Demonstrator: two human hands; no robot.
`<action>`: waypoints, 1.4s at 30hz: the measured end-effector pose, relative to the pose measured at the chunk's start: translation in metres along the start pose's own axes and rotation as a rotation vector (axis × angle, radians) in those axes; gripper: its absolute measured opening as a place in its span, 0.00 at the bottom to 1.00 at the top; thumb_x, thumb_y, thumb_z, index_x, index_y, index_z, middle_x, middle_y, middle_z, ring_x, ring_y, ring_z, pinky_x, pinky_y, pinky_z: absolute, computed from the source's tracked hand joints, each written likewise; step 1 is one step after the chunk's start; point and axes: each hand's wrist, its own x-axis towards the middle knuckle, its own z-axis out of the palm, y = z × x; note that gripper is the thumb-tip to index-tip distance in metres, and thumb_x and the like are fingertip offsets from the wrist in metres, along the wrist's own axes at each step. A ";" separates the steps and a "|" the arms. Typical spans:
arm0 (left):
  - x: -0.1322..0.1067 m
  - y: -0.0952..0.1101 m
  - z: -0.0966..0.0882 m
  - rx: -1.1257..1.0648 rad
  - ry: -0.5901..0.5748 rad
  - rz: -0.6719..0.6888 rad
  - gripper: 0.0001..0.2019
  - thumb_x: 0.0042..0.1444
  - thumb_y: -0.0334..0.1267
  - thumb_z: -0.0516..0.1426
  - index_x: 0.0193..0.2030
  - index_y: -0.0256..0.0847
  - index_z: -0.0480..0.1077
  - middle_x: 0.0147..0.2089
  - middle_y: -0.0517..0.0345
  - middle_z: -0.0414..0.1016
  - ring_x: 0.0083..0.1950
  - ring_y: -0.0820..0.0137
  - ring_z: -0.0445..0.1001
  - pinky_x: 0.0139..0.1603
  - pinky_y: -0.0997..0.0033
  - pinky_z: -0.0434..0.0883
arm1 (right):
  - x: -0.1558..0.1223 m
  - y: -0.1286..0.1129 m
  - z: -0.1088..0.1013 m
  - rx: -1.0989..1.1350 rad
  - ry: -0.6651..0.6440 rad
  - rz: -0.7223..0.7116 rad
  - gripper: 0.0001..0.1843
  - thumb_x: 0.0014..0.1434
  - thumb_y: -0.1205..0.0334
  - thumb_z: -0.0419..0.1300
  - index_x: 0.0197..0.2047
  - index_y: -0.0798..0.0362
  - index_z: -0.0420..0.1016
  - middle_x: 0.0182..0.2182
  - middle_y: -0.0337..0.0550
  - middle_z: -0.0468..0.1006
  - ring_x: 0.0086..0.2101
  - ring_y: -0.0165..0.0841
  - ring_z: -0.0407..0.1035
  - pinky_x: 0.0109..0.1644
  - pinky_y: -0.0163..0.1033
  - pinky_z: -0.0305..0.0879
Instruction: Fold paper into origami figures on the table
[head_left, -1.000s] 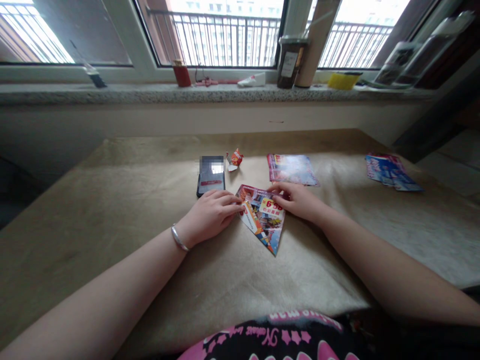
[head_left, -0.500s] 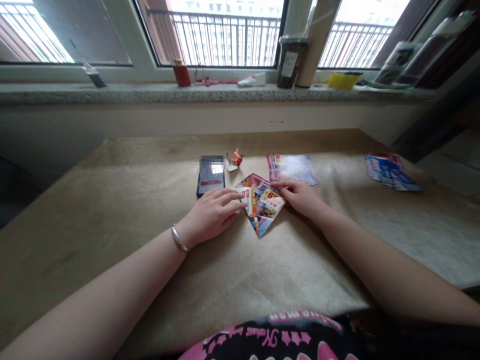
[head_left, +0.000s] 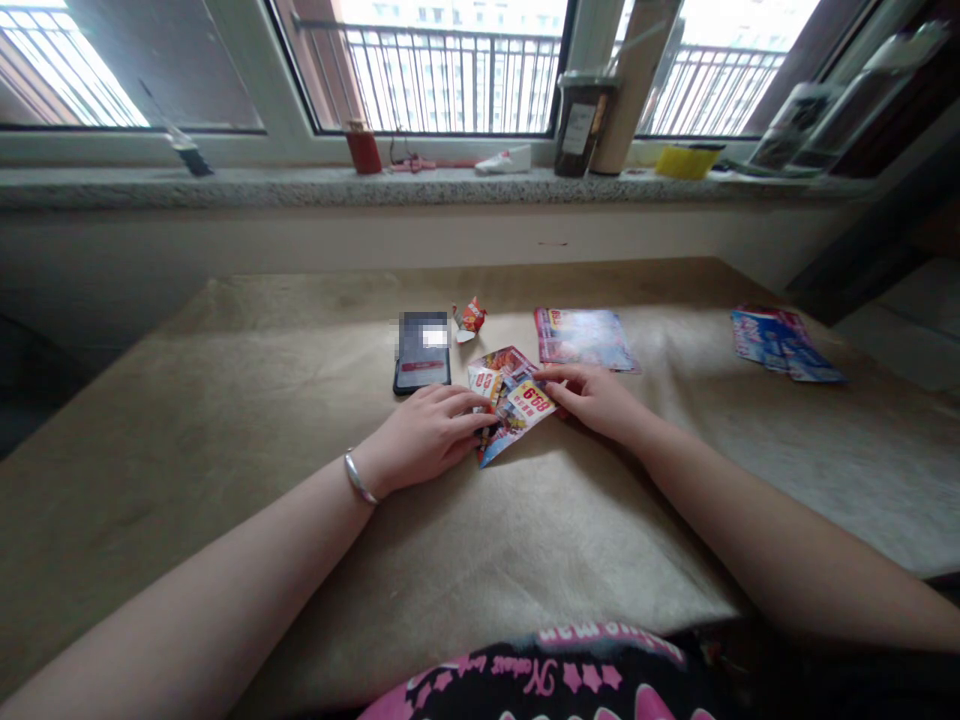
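Note:
A folded piece of colourful printed paper [head_left: 521,408] lies at a slant on the table, with "6.89"-like red figures on a yellow patch. My left hand [head_left: 439,432], a silver bangle at its wrist, has its fingers closed on the paper's left edge; its thumb is mostly hidden. On the opposite side, my right hand [head_left: 589,398] pinches the right corner between thumb and fingers. Just beyond my left hand lies a black phone [head_left: 422,355] with its screen partly blurred out. Beside the phone stands a small red folded paper figure [head_left: 470,320].
A stack of printed flyers [head_left: 585,338] lies behind my right hand. More blue and red flyers [head_left: 784,343] are fanned out farther right on the table [head_left: 225,420]. A red container [head_left: 363,147], a dark jar [head_left: 581,125] and a yellow item [head_left: 686,161] stand on the windowsill.
The folded paper has turned on the table, its near point swinging to the left. My right hand has shifted slightly with its corner; the left hand stays almost in place.

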 end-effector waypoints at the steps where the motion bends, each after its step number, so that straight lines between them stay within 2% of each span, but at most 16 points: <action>1: 0.000 0.000 0.000 0.001 -0.004 -0.006 0.15 0.63 0.39 0.49 0.56 0.48 0.66 0.56 0.56 0.68 0.55 0.64 0.67 0.54 0.58 0.65 | 0.000 0.000 0.000 -0.029 -0.002 -0.036 0.17 0.58 0.59 0.53 0.45 0.56 0.77 0.32 0.46 0.79 0.25 0.30 0.68 0.29 0.36 0.65; 4: 0.001 0.001 -0.002 0.003 0.002 -0.027 0.14 0.63 0.40 0.49 0.53 0.48 0.69 0.54 0.57 0.70 0.53 0.64 0.68 0.54 0.58 0.65 | 0.000 0.001 -0.002 -0.102 -0.011 -0.112 0.15 0.58 0.61 0.52 0.41 0.55 0.79 0.35 0.46 0.80 0.31 0.33 0.71 0.34 0.36 0.65; 9: 0.001 0.002 -0.004 -0.018 -0.003 -0.074 0.14 0.61 0.42 0.51 0.51 0.45 0.69 0.53 0.56 0.71 0.52 0.64 0.69 0.54 0.58 0.64 | -0.001 0.000 -0.004 -0.184 -0.065 -0.177 0.15 0.60 0.62 0.52 0.39 0.55 0.80 0.33 0.45 0.81 0.32 0.33 0.71 0.36 0.36 0.65; 14: 0.001 0.003 -0.007 -0.044 -0.043 -0.091 0.18 0.58 0.47 0.54 0.53 0.44 0.67 0.54 0.54 0.70 0.54 0.62 0.67 0.55 0.57 0.63 | -0.003 -0.002 -0.007 -0.350 -0.127 -0.247 0.14 0.59 0.61 0.54 0.44 0.53 0.78 0.35 0.45 0.79 0.34 0.33 0.70 0.39 0.38 0.65; 18: 0.002 0.006 -0.010 -0.031 -0.058 -0.085 0.23 0.56 0.51 0.55 0.55 0.44 0.65 0.56 0.52 0.69 0.55 0.60 0.67 0.56 0.57 0.62 | -0.006 -0.004 -0.010 -0.482 -0.120 -0.364 0.17 0.56 0.54 0.59 0.47 0.51 0.77 0.38 0.48 0.75 0.39 0.36 0.69 0.43 0.40 0.65; 22: 0.002 0.008 -0.011 -0.024 -0.055 -0.089 0.21 0.56 0.48 0.55 0.54 0.44 0.66 0.56 0.53 0.69 0.55 0.61 0.66 0.55 0.58 0.63 | -0.007 -0.008 -0.012 -0.555 -0.103 -0.464 0.23 0.51 0.48 0.63 0.48 0.50 0.76 0.39 0.48 0.73 0.39 0.37 0.68 0.42 0.41 0.64; 28: 0.001 0.006 -0.010 -0.049 -0.049 -0.078 0.19 0.58 0.46 0.53 0.55 0.44 0.65 0.55 0.54 0.69 0.55 0.62 0.66 0.55 0.57 0.63 | -0.006 -0.010 -0.014 -0.581 -0.097 -0.559 0.25 0.49 0.48 0.65 0.49 0.48 0.75 0.37 0.46 0.72 0.36 0.35 0.67 0.39 0.39 0.63; 36: -0.001 0.004 -0.007 -0.082 -0.034 -0.051 0.20 0.58 0.45 0.54 0.56 0.44 0.65 0.55 0.52 0.69 0.55 0.61 0.66 0.55 0.56 0.65 | -0.005 0.000 -0.014 -0.626 -0.122 -0.567 0.18 0.54 0.47 0.61 0.45 0.45 0.78 0.34 0.44 0.73 0.35 0.35 0.68 0.37 0.38 0.62; 42: 0.000 0.004 -0.009 -0.073 -0.027 -0.043 0.20 0.57 0.44 0.54 0.55 0.43 0.65 0.55 0.52 0.69 0.55 0.61 0.66 0.55 0.55 0.66 | -0.006 -0.005 -0.014 -0.638 -0.145 -0.617 0.14 0.55 0.53 0.59 0.42 0.48 0.78 0.36 0.46 0.74 0.37 0.36 0.68 0.40 0.40 0.63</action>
